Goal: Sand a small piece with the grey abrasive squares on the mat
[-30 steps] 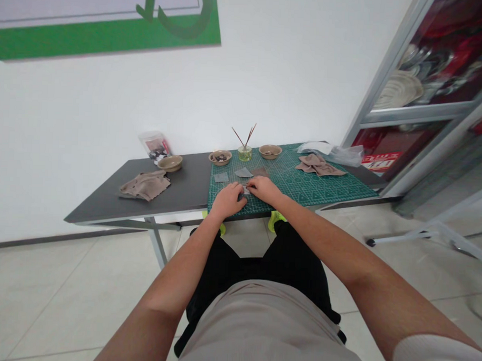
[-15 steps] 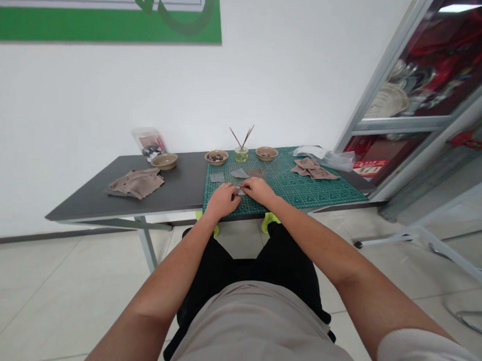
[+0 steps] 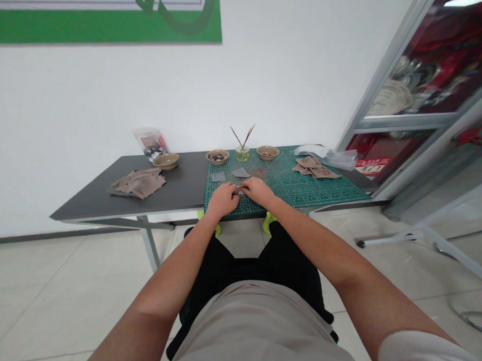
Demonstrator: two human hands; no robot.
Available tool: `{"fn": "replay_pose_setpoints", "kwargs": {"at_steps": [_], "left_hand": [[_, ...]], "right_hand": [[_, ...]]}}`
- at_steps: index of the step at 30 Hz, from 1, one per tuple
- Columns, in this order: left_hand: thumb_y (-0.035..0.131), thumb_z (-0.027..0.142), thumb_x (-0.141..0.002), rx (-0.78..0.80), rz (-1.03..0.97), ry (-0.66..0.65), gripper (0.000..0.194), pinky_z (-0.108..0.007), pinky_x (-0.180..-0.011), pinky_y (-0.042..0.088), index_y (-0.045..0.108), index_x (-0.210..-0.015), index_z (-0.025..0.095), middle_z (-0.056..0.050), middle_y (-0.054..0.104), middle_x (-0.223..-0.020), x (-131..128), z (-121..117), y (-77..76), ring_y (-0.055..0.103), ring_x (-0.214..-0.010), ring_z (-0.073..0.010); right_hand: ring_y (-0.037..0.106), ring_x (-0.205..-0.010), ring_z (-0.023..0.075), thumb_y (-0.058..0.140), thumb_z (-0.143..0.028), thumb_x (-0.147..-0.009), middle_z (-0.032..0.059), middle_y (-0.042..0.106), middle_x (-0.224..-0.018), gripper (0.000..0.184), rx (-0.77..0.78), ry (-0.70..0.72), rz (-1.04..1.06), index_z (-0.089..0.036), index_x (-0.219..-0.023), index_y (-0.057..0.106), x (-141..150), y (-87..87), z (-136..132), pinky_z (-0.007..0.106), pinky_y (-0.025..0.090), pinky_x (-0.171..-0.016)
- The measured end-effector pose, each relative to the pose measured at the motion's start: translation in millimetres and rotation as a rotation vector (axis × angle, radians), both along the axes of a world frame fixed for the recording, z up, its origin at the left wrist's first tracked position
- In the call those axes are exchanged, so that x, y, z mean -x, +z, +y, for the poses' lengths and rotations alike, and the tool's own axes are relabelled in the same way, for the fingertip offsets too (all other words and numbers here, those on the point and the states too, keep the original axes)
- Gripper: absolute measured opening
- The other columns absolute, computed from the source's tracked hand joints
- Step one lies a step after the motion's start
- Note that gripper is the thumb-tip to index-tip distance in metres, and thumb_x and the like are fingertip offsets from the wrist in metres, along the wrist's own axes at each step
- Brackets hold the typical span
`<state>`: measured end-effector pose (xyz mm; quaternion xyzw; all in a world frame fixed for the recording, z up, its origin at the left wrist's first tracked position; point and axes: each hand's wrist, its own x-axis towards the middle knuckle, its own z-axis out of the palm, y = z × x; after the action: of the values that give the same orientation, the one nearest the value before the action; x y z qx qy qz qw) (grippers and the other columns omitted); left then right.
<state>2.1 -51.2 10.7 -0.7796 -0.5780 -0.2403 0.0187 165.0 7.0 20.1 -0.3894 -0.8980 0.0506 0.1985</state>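
A dark table (image 3: 181, 193) stands by a white wall (image 3: 287, 87) in the head view. On its green mat (image 3: 296, 192), the left hand (image 3: 223, 199) and right hand (image 3: 258, 191) are close together, both pinching a small pale piece (image 3: 241, 192) between them. Two grey squares (image 3: 218, 177) and a brown square (image 3: 258, 173) lie just behind.

A small pale piece (image 3: 241, 191), partly hidden, is held between the left hand (image 3: 223, 199) and right hand (image 3: 258, 191) near the frame's centre.
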Motion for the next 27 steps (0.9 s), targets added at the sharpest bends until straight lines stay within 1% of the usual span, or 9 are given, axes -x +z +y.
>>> {"fn": "replay_pose_setpoints", "kwargs": {"at_steps": [2, 5, 8, 11, 13, 15, 20, 24, 27], "left_hand": [[0.051, 0.012, -0.081, 0.005, 0.009, -0.005, 0.012, -0.036, -0.081, 0.045, 0.055, -0.076, 0.022, -0.007, 0.060, -0.089, 0, -1, 0.6, 0.057, -0.092, -0.0238], [0.051, 0.012, -0.080, 0.001, 0.016, -0.009, 0.012, -0.036, -0.080, 0.044, 0.054, -0.074, 0.022, -0.007, 0.058, -0.087, 0, -1, 2.0, 0.056, -0.091, -0.0235], [0.052, 0.013, -0.080, 0.009, 0.024, -0.020, 0.013, -0.036, -0.079, 0.044, 0.052, -0.072, 0.023, -0.006, 0.058, -0.086, 0, -1, 3.6, 0.056, -0.089, -0.0233], [0.051, 0.013, -0.080, 0.024, 0.022, -0.018, 0.015, -0.036, -0.078, 0.044, 0.051, -0.069, 0.023, -0.006, 0.057, -0.084, 1, 0, 4.7, 0.056, -0.088, -0.0232], [0.051, 0.013, -0.080, 0.025, 0.022, -0.017, 0.015, -0.036, -0.078, 0.044, 0.051, -0.069, 0.023, -0.006, 0.058, -0.085, 2, 1, 5.0, 0.057, -0.089, -0.0233], [0.051, 0.012, -0.080, 0.026, 0.023, -0.018, 0.014, -0.036, -0.078, 0.044, 0.052, -0.070, 0.023, -0.006, 0.058, -0.086, 2, 1, 5.2, 0.057, -0.090, -0.0235], [0.050, 0.011, -0.080, 0.034, 0.011, -0.013, 0.015, -0.036, -0.079, 0.045, 0.054, -0.070, 0.023, -0.006, 0.059, -0.086, 2, 0, 6.1, 0.057, -0.090, -0.0234], [0.051, 0.012, -0.080, 0.022, 0.001, -0.010, 0.015, -0.036, -0.079, 0.045, 0.054, -0.070, 0.023, -0.006, 0.059, -0.085, 1, 0, 5.7, 0.057, -0.089, -0.0233], [0.051, 0.013, -0.081, 0.009, 0.002, -0.006, 0.015, -0.036, -0.078, 0.045, 0.054, -0.069, 0.023, -0.006, 0.059, -0.084, 0, 0, 4.4, 0.057, -0.089, -0.0233]], "right_hand": [[0.065, -0.097, 0.0216, 0.060, -0.016, -0.092, 0.0122, 0.076, -0.100, 0.018, 0.008, -0.036, -0.004, -0.013, -0.096, 0.077, -2, 1.4, 3, 0.030, 0.044, -0.089], [0.064, -0.096, 0.0221, 0.059, -0.016, -0.093, 0.0129, 0.075, -0.098, 0.019, -0.005, -0.057, 0.001, -0.012, -0.093, 0.077, -10, -1.1, -4, 0.031, 0.044, -0.089], [0.063, -0.096, 0.0217, 0.060, -0.017, -0.093, 0.0118, 0.075, -0.097, 0.016, -0.013, -0.025, 0.012, -0.014, -0.093, 0.076, -18, -7.1, -20, 0.031, 0.044, -0.089], [0.063, -0.099, 0.0208, 0.061, -0.018, -0.093, 0.0106, 0.074, -0.101, 0.016, -0.027, 0.023, 0.036, -0.016, -0.097, 0.076, -16, -11.2, -29, 0.030, 0.044, -0.090], [0.063, -0.098, 0.0206, 0.060, -0.019, -0.094, 0.0110, 0.074, -0.101, 0.017, -0.027, 0.045, 0.038, -0.016, -0.098, 0.076, -10, -11.1, -26, 0.031, 0.044, -0.091], [0.063, -0.099, 0.0211, 0.059, -0.018, -0.094, 0.0116, 0.074, -0.100, 0.018, -0.023, 0.050, 0.036, -0.015, -0.099, 0.076, -3, -8.7, -16, 0.031, 0.044, -0.091], [0.064, -0.096, 0.0219, 0.061, -0.016, -0.091, 0.0119, 0.076, -0.100, 0.017, 0.022, -0.040, 0.023, -0.014, -0.096, 0.077, -1, 0.5, 7, 0.031, 0.044, -0.088], [0.063, -0.093, 0.0221, 0.060, -0.017, -0.092, 0.0119, 0.075, -0.094, 0.018, -0.009, -0.063, -0.010, -0.013, -0.092, 0.077, -13, -0.6, -2, 0.031, 0.043, -0.085], [0.063, -0.094, 0.0219, 0.059, -0.018, -0.093, 0.0118, 0.074, -0.095, 0.018, -0.039, -0.022, -0.021, -0.013, -0.090, 0.076, -16, -5.9, -15, 0.031, 0.043, -0.085]]}}
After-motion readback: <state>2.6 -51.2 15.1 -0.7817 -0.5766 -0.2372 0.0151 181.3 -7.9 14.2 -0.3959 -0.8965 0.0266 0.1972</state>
